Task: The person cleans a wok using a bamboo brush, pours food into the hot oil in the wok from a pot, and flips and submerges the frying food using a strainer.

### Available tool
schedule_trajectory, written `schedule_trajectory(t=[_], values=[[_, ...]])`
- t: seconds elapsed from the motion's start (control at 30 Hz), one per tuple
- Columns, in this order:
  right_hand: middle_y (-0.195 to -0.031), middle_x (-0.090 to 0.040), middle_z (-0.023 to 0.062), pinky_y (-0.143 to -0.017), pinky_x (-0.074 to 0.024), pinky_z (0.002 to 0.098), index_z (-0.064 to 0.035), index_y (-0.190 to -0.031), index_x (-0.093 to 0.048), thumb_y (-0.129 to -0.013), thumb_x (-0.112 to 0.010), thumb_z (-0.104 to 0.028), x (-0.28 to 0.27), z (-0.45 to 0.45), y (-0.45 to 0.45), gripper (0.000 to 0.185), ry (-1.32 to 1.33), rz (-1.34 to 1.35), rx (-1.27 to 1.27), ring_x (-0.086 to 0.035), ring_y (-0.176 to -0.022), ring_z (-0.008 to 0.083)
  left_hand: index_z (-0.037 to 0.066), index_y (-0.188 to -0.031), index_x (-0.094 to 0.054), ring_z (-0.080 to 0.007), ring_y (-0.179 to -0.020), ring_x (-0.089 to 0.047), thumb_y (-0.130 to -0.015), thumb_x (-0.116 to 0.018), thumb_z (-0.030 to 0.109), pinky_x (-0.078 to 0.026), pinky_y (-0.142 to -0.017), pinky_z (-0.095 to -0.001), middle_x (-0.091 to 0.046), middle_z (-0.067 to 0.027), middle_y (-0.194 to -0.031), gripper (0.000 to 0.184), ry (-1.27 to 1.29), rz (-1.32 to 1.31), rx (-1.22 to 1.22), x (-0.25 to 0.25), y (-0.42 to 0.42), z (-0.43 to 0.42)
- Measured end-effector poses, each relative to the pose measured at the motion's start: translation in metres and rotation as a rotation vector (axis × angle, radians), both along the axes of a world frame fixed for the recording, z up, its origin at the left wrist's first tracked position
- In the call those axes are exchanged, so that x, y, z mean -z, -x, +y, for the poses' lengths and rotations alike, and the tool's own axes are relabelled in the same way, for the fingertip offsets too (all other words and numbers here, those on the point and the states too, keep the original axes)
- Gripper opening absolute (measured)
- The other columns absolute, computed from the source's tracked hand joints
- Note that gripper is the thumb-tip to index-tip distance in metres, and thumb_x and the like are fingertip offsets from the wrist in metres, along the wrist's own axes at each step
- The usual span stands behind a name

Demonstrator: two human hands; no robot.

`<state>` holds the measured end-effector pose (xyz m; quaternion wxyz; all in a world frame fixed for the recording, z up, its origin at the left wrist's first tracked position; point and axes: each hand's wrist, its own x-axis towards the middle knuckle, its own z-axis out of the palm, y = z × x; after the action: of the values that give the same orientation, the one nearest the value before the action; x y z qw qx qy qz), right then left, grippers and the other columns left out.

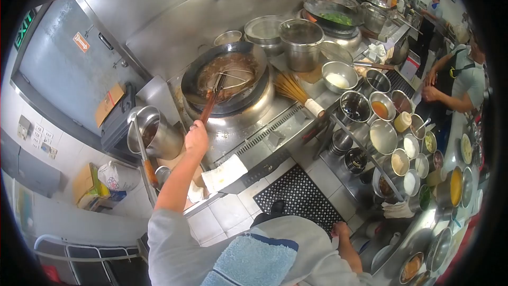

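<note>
My left hand [197, 139] is closed around the wooden handle of a strainer [211, 103], with the arm stretched forward. The strainer's metal frame lies in a large wok [191, 86], among brown, glossy food or sauce [211, 69]. The wok sits on a round steel burner stand. Low by my right side hangs my right hand [341, 229], fingers curled in, with nothing visible in it. A folded white cloth [224, 173] lies on the stove's front edge, below the wok.
A steel pot [153, 132] with a wooden-handled ladle [151, 172] stands left of the wok. A bamboo brush [291, 89] and a tall pot [301, 45] are on the right. Several seasoning bowls [382, 133] fill the side counter. Another person [455, 79] stands beyond it. A black mat [299, 198] covers the floor.
</note>
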<state>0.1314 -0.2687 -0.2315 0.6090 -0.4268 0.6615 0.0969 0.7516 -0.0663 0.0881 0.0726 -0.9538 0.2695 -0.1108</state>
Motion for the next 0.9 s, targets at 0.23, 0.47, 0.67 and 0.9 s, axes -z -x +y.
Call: schedule_trajectory(t=[0.23, 0.47, 0.67, 0.9], values=[[-0.061, -0.057, 0.0107, -0.042, -0.0476, 0.0387, -0.001, -0.079, -0.059, -0.087, -0.052, -0.011, 0.043, 0.011, 0.023, 0.015, 0.127, 0.009, -0.249, -0.057, -0.05, 0.0248, -0.013, -0.111, -0.039, -0.0334, -0.081, -0.069, -0.087, -0.05, 0.01, -0.057, -0.07, -0.0382, -0.065, -0.0251, -0.09, 0.035, 0.076, 0.077, -0.067, 0.013, 0.013, 0.003], [-0.064, -0.06, 0.0094, -0.046, -0.0466, 0.0387, -0.005, -0.08, -0.064, -0.084, -0.053, -0.014, 0.124, 0.0, 0.058, 0.015, 0.221, 0.007, -0.849, -0.059, -0.057, 0.0248, -0.012, -0.106, -0.04, -0.0396, -0.087, -0.067, -0.083, -0.051, 0.01, -0.054, -0.078, -0.044, -0.064, -0.029, -0.092, 0.034, 0.203, 0.268, -0.097, -0.007, 0.029, -0.01], [-0.082, -0.068, 0.0105, -0.068, -0.0528, 0.0383, -0.0074, -0.087, -0.068, -0.078, -0.06, -0.018, 0.011, 0.005, -0.008, 0.016, 0.537, 0.341, -1.707, -0.067, -0.078, 0.0272, -0.01, -0.105, -0.04, -0.0414, -0.088, -0.066, -0.082, -0.053, 0.009, -0.053, -0.08, -0.0443, -0.063, -0.0294, -0.094, 0.033, 0.213, 0.299, -0.089, -0.012, 0.039, -0.017], [-0.09, -0.068, 0.0085, -0.067, -0.054, 0.034, -0.009, -0.088, -0.068, -0.078, -0.061, -0.017, 0.024, 0.004, -0.001, 0.015, 0.642, 0.261, -1.711, -0.068, -0.079, 0.0233, -0.009, -0.103, -0.041, -0.0447, -0.089, -0.064, -0.082, -0.05, 0.009, -0.053, -0.081, -0.0466, -0.063, -0.0312, -0.095, 0.03, 0.23, 0.367, -0.078, -0.024, 0.046, -0.023]])
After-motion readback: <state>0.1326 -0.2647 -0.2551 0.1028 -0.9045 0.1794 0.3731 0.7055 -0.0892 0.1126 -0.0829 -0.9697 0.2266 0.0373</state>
